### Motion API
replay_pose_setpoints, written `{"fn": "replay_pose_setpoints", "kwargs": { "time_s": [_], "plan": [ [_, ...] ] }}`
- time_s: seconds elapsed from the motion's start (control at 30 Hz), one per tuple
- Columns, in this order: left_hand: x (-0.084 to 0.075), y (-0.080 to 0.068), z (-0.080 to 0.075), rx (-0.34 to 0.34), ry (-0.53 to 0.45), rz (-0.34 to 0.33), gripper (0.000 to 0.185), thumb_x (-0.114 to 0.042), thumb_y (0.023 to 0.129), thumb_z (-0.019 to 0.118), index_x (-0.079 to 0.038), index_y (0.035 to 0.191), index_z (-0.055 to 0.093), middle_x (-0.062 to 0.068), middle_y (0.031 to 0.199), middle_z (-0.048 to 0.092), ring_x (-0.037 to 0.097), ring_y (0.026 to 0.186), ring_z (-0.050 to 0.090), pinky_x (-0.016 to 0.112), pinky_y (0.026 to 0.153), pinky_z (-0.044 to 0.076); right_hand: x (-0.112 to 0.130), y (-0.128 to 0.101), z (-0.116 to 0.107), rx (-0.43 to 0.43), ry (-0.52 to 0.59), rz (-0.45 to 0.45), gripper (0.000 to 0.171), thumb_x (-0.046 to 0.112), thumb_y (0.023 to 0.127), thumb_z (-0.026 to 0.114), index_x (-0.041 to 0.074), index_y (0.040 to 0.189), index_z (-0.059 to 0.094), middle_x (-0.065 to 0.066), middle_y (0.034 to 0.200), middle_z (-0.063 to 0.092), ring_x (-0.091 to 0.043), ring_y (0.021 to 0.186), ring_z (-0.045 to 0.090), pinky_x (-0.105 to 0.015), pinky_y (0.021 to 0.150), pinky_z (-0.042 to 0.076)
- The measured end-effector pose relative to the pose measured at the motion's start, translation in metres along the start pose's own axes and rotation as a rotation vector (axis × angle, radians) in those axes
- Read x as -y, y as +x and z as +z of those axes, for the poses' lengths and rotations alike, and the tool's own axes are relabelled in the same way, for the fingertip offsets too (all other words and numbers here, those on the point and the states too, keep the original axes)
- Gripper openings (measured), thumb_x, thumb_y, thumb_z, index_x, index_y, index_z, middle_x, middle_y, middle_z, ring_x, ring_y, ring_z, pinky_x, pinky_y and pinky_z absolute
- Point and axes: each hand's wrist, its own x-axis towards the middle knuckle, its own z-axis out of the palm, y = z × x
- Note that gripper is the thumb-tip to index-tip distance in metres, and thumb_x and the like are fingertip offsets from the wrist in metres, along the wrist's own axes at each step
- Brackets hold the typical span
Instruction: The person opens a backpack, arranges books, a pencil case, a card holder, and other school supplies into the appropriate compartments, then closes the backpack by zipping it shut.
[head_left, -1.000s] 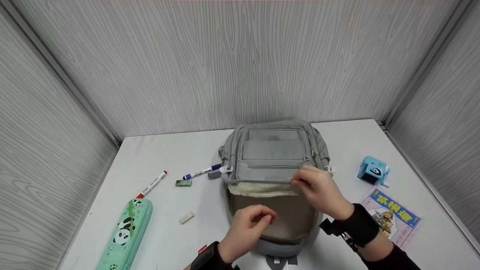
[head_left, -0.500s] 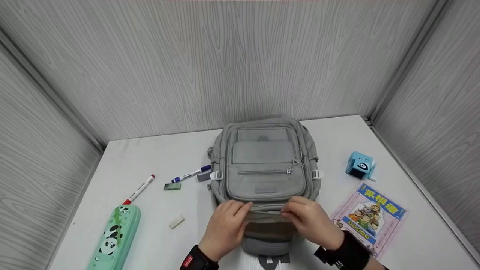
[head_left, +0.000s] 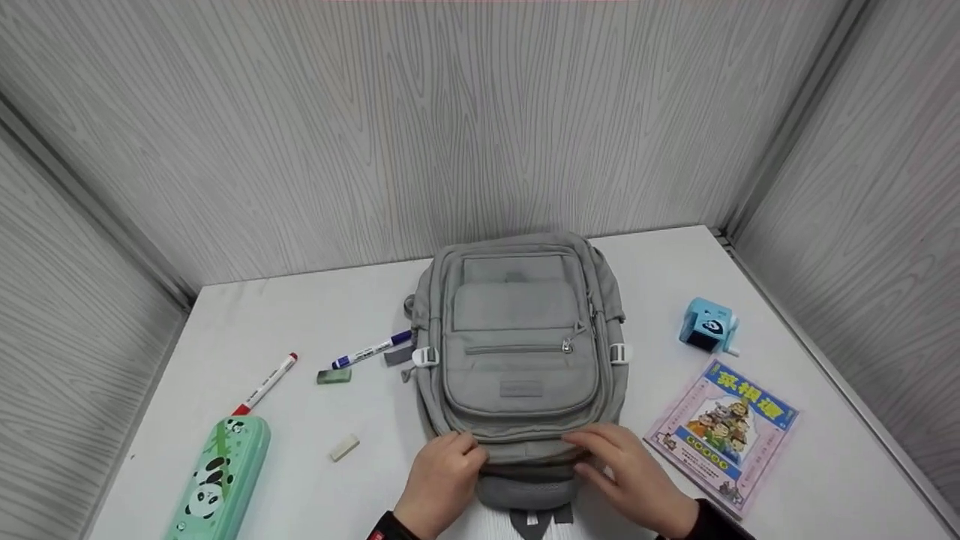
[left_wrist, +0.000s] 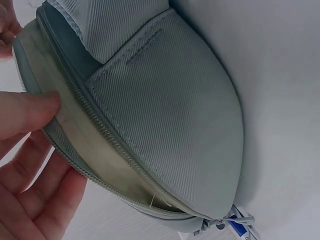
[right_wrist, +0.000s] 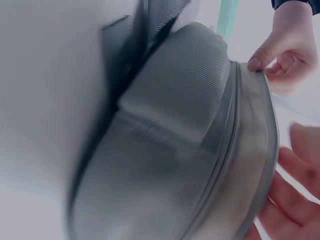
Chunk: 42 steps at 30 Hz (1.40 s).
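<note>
While a grey backpack (head_left: 521, 337) lies flat on its back in the middle of a white desk (head_left: 787, 315), two hands work at its near edge, where the main flap's zipped rim sits partly open. The left hand (head_left: 439, 480) pinches the flap's rim between thumb and curled fingers (left_wrist: 30, 112). The right hand (head_left: 630, 469) rests on the same rim with its fingers only loosely bent and laid on the fabric; whether they pinch it cannot be told. To bring the flap down well, both hands should likely keep the two zipper edges aligned and the pale lining tucked inside. The backpack lies directly ahead of both hands, its rim under the fingertips. A green pencil case (head_left: 214, 480) lies well to the left, a booklet (head_left: 720, 427) just to the right.
</note>
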Motion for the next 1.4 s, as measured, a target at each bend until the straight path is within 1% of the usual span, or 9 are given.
{"fn": "replay_pose_setpoints", "kwargs": {
  "time_s": [0.13,0.23,0.33,0.4,0.5,0.63,0.8,1.17,1.4],
  "plan": [
    [-0.001,-0.003,0.0,-0.003,-0.007,-0.016,0.027,0.001,0.066,0.078,-0.016,0.061,0.057,-0.004,0.064,0.049,0.011,0.056,0.047,0.024,0.052,0.035,-0.02,-0.009,-0.029,-0.063,0.043,0.325,0.04,0.004,0.084,0.074,0.007,0.123,0.065,-0.003,0.119,0.069,-0.016,0.109,0.063,-0.029,0.09,0.052],
    [-0.002,-0.005,0.0,0.0,-0.019,-0.032,0.026,-0.004,0.069,0.079,-0.017,0.062,0.058,-0.004,0.065,0.049,0.011,0.056,0.047,0.024,0.052,0.034,-0.044,-0.019,-0.052,-0.011,0.167,0.7,0.042,0.009,0.095,0.063,0.003,0.135,0.055,-0.016,0.13,0.063,-0.026,0.12,0.059,-0.032,0.098,0.05],
    [-0.003,-0.006,0.001,0.003,-0.036,-0.046,0.024,-0.007,0.071,0.08,-0.017,0.064,0.06,-0.005,0.066,0.05,0.01,0.057,0.046,0.023,0.053,0.033,-0.07,-0.034,-0.072,0.093,0.257,1.05,0.057,0.024,0.102,0.054,-0.004,0.148,0.035,-0.029,0.144,0.045,-0.04,0.13,0.047,-0.047,0.106,0.045],
    [-0.005,-0.007,0.001,0.007,-0.051,-0.052,0.022,-0.008,0.072,0.081,-0.017,0.066,0.061,-0.005,0.067,0.051,0.01,0.058,0.046,0.023,0.054,0.034,-0.086,-0.047,-0.081,0.159,0.237,1.198,0.07,0.034,0.101,0.052,-0.009,0.15,0.024,-0.036,0.148,0.033,-0.049,0.134,0.038,-0.058,0.11,0.038],
    [-0.006,-0.008,0.001,0.017,-0.069,-0.053,0.022,-0.01,0.073,0.081,-0.017,0.067,0.061,-0.005,0.068,0.051,0.009,0.061,0.047,0.022,0.056,0.035,-0.105,-0.065,-0.091,0.25,0.151,1.309,0.086,0.043,0.097,0.055,-0.016,0.148,0.017,-0.044,0.144,0.026,-0.057,0.132,0.033,-0.063,0.109,0.035],
    [-0.006,-0.009,0.002,0.021,-0.078,-0.058,0.022,-0.011,0.073,0.082,-0.017,0.067,0.062,-0.005,0.069,0.052,0.009,0.062,0.048,0.022,0.057,0.035,-0.118,-0.082,-0.097,0.332,0.063,1.387,0.097,0.048,0.092,0.06,-0.023,0.142,0.015,-0.048,0.134,0.03,-0.057,0.118,0.038,-0.063,0.103,0.037],
    [-0.005,-0.01,0.002,0.019,-0.092,-0.073,0.021,-0.01,0.074,0.082,-0.018,0.069,0.063,-0.005,0.069,0.052,0.009,0.061,0.047,0.022,0.056,0.034,-0.125,-0.082,-0.089,0.313,0.063,1.457,0.105,0.045,0.089,0.065,-0.021,0.143,0.004,-0.049,0.129,0.024,-0.056,0.114,0.031,-0.065,0.103,0.034],
    [-0.006,-0.012,0.001,0.016,-0.129,-0.088,0.02,-0.01,0.074,0.083,-0.019,0.071,0.065,-0.006,0.071,0.053,0.009,0.063,0.048,0.022,0.058,0.037,-0.137,-0.074,-0.081,0.306,-0.021,1.328,0.114,0.031,0.08,0.079,-0.013,0.147,-0.001,-0.054,0.121,0.019,-0.064,0.11,0.024,-0.07,0.093,0.037],
    [-0.005,-0.012,0.001,0.018,-0.127,-0.095,0.02,-0.01,0.072,0.084,-0.018,0.072,0.066,-0.006,0.072,0.054,0.009,0.065,0.05,0.022,0.06,0.038,-0.148,-0.075,-0.088,0.388,-0.035,1.253,0.116,0.025,0.076,0.083,-0.009,0.15,0.0,-0.052,0.123,0.022,-0.061,0.105,0.029,-0.07,0.091,0.037]
  ]
}}
